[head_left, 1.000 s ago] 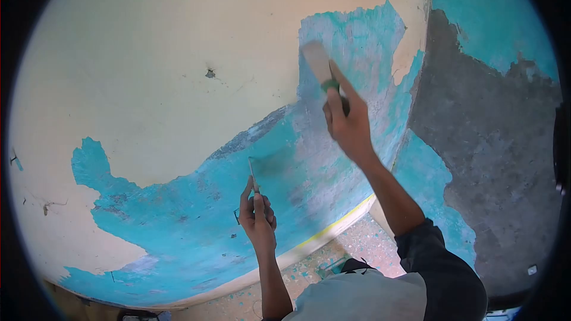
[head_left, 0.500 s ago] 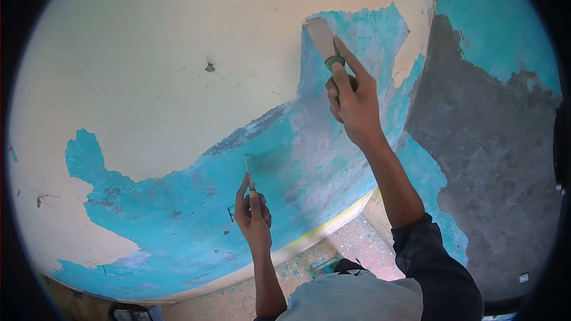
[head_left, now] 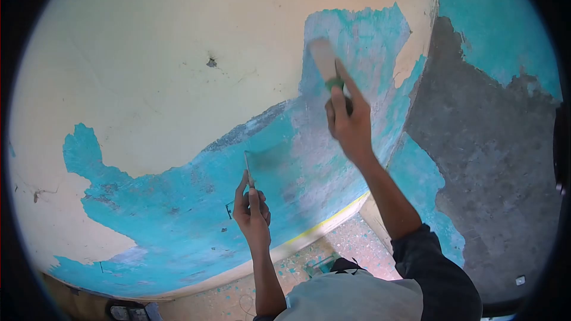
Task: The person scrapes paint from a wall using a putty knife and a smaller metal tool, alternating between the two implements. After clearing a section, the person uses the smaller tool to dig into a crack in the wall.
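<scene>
My right hand (head_left: 352,120) is closed on the green handle of a wide scraper (head_left: 325,62), whose blade is motion-blurred over the pale blue patch near the cream paint's edge. Lower and to the left, my left hand (head_left: 252,211) grips a thin tool (head_left: 248,166), seen nearly edge-on in front of the turquoise area. Around them the wall shows cream paint (head_left: 160,65) with a ragged border against exposed turquoise paint (head_left: 178,214). A grey strip (head_left: 250,128) runs along part of that border.
At the right, past the corner, a second wall has a large grey bare area (head_left: 488,137) and turquoise paint. Paint flakes lie on the floor (head_left: 363,241) below. A dark object (head_left: 128,312) sits at the bottom left. A small hole (head_left: 212,62) marks the cream paint.
The scraper in my right hand moved up to the top of the blue patch, then back down. My left hand shifted slightly left and up, still holding its tool.
</scene>
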`<state>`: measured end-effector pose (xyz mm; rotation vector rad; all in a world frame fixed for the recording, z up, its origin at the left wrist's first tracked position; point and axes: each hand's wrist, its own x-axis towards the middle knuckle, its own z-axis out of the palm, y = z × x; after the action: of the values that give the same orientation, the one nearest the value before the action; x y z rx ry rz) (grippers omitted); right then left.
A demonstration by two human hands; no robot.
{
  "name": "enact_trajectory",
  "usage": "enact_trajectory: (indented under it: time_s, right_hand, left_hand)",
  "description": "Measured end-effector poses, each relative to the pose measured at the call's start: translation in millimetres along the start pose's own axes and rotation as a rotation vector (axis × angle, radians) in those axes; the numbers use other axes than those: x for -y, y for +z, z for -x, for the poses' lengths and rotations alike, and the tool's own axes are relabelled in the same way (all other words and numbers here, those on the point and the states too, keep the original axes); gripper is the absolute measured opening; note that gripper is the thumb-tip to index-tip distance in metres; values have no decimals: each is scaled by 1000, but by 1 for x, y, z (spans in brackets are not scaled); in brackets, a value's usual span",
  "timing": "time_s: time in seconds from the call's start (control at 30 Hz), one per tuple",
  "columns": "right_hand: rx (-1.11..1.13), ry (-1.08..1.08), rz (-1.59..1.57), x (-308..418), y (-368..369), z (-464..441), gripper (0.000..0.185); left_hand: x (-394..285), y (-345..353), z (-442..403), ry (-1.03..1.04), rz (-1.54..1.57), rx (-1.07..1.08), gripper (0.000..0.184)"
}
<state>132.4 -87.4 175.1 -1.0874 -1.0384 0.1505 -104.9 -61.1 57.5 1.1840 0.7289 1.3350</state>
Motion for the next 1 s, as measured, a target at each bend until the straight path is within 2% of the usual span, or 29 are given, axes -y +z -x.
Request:
enact_trajectory:
  time_s: [0.1,0.17,0.23,0.3,0.33,0.43,0.5,0.6,0.67,0.77,0.83,1.0]
  right_hand:
    - [-6,-67,98,-52,4,52,55]
    - [18,-8,91,-67,6,74,55]
    - [36,46,84,-62,9,72,55]
    - [-34,-67,88,-47,11,43,54]
    - [-25,-7,-19,-27,12,30,53]
    - [7,43,-41,-8,8,20,53]
    - [16,64,-55,-27,6,34,53]
    - [-17,-24,94,-75,8,73,56]
    - [2,9,91,-81,11,90,56]
    - [3,17,96,-69,16,74,54]
    - [-69,-75,102,-46,18,44,53]
    - [-47,-10,-8,2,8,0,51]
  left_hand:
    - [-1,-2,-1,7,-37,-2,43]
    - [-2,-3,-1,2,-78,5,44]
    - [-2,-2,-2,7,-81,-1,43]
    - [-2,-1,-1,11,-85,4,43]
    - [-2,-1,-1,3,-58,4,43]
    - [-3,-3,-1,5,-32,6,44]
    - [-2,-3,-1,9,-30,13,44]
    - [-1,-5,-3,7,-10,12,44]
    - [-1,-6,-2,22,-44,14,45]
    - [-4,-5,-3,2,-76,22,43]
    - [-3,-4,-2,1,-53,18,44]
    - [-2,-5,-3,17,-35,13,45]
